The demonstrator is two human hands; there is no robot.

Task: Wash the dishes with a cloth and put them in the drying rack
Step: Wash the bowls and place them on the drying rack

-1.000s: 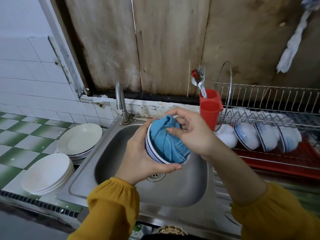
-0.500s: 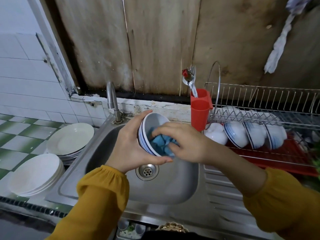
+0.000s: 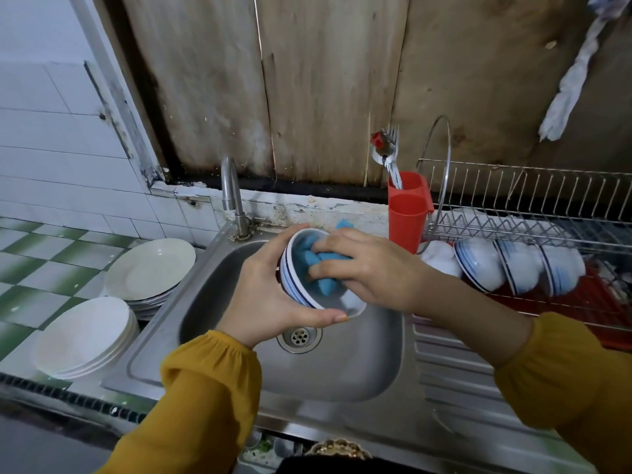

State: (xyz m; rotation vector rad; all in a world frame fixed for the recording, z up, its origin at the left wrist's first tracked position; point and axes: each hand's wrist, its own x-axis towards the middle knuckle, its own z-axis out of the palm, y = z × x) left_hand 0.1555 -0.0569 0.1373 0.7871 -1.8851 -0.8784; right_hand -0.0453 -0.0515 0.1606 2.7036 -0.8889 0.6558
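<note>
Weathered wooden boards (image 3: 342, 80), stained dark along their lower edge, back a stainless-steel sink (image 3: 342, 371) with a curved tap (image 3: 231, 186). White tiled wall (image 3: 51, 148) at left; green-and-white checked tiled counter (image 3: 41, 268) beneath it. A pale rag (image 3: 574, 73) hangs at upper right. Lighting soft, even.

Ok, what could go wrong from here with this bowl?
The bowl is tilted over the sink, held by the left hand alone while the right hand pushes the cloth inside; it could slip and chip on the steel. On the way to the rack, it could knock the red cup holding cutlery or the bowls already there.
</note>
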